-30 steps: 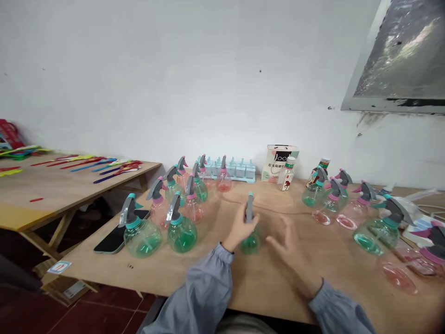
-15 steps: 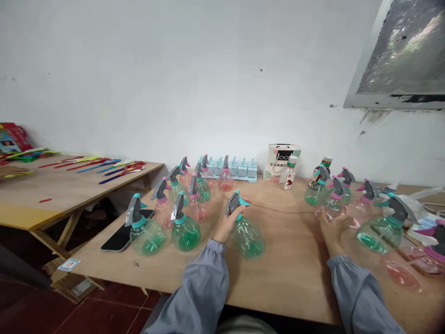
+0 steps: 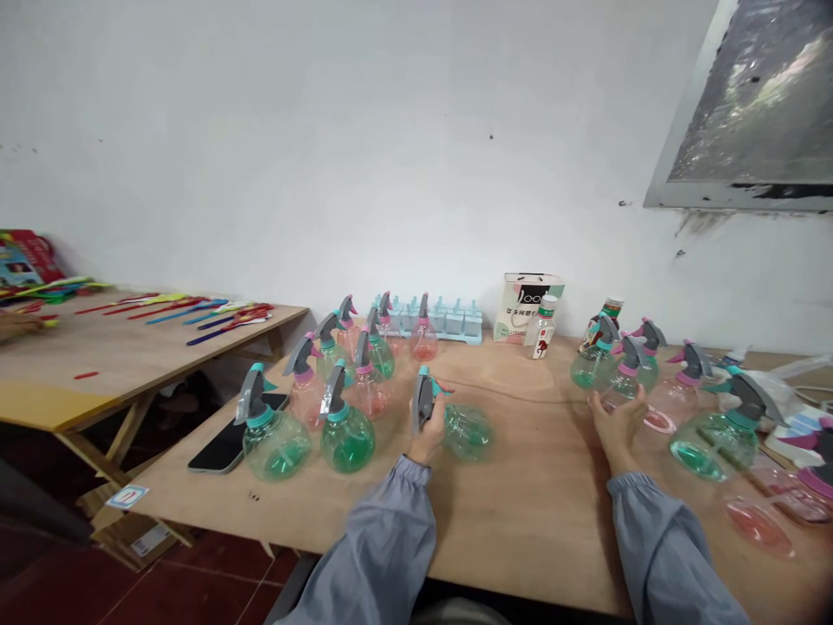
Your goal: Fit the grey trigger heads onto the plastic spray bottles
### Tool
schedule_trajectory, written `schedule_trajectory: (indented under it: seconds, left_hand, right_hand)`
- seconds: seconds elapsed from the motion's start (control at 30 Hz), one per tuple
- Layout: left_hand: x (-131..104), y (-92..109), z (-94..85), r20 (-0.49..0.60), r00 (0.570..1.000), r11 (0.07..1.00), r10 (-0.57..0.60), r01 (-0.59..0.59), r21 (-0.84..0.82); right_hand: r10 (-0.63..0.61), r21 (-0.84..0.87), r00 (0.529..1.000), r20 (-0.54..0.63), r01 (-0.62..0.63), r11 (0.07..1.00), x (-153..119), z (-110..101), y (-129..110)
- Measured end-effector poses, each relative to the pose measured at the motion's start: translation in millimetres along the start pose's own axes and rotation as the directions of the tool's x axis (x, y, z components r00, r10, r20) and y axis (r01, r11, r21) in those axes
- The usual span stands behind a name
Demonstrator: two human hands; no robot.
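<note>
My left hand (image 3: 428, 430) is closed round the neck of a green spray bottle (image 3: 469, 432) with a grey and teal trigger head. That bottle leans over, its blurred body pointing right, at the middle of the wooden table (image 3: 521, 512). Over on the right, my right hand (image 3: 618, 425) is wrapped round the lower body of a spray bottle with a pink collar (image 3: 627, 371). Its fingers lie on either side of the bottle and hide part of it. Close beside it stand a green spray bottle (image 3: 591, 366) and a pink spray bottle (image 3: 677, 395).
Several green and pink spray bottles (image 3: 348, 438) stand left of my left hand, near a phone (image 3: 218, 450). Behind are a light-blue mould rack (image 3: 455, 323), a paper bag (image 3: 514, 308) and a drink bottle (image 3: 541, 330). A second table (image 3: 130, 365) holds coloured strips.
The green spray bottle in my left hand has tipped further over, its head swinging left and its base rising. My right hand has shifted slightly left and closed more round its bottle.
</note>
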State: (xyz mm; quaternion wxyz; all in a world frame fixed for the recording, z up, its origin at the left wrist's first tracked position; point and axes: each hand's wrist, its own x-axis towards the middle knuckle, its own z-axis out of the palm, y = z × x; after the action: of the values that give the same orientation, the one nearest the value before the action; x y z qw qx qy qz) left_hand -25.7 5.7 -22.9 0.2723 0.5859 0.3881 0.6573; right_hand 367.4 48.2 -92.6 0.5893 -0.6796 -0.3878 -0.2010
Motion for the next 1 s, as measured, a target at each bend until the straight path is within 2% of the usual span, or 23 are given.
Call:
schedule_trajectory:
  seconds: [0.17, 0.33, 0.47, 0.53, 0.67, 0.87, 1.0]
  left_hand:
    - [0, 1, 1.0, 0.053, 0.998, 0.992, 0.016, -0.009, -0.125]
    - [0, 3, 3.7, 0.001, 0.999, 0.989, 0.032, -0.031, -0.142]
    - [2, 5, 1.9, 0.088, 0.996, 0.983, 0.032, -0.015, -0.183]
    - [1, 4, 0.2, 0.083, 0.996, 0.987, 0.026, -0.012, -0.163]
    - [-3, 0, -1.1, -0.013, 1.0, 0.999, 0.016, -0.017, -0.034]
    - [-4, 10, 1.4, 0.12, 0.993, 0.999, 0.014, -0.009, -0.044]
    - [-4, 12, 0.1, 0.065, 0.995, 0.997, 0.079, -0.078, -0.015]
  right_hand:
    - [0.002, 0.018, 1.0, 0.002, -0.002, 1.0, 0, 2, 3]
    - [0.022, 0.041, 1.0, -0.011, -0.022, 0.999, 1, 3, 6]
    - [0.031, 0.036, 1.0, -0.003, -0.031, 0.999, 0, 0, 3]
    - [0.031, 0.035, 0.999, 0.01, -0.031, 0.999, 0, -1, 1]
    - [0.048, 0.038, 0.997, 0.062, -0.05, 0.998, 0, -2, 0]
    - [0.067, 0.069, 0.996, 0.059, -0.071, 0.995, 0, -1, 2]
    - [0.074, 0.08, 0.996, 0.043, -0.078, 0.994, -1, 0, 2]
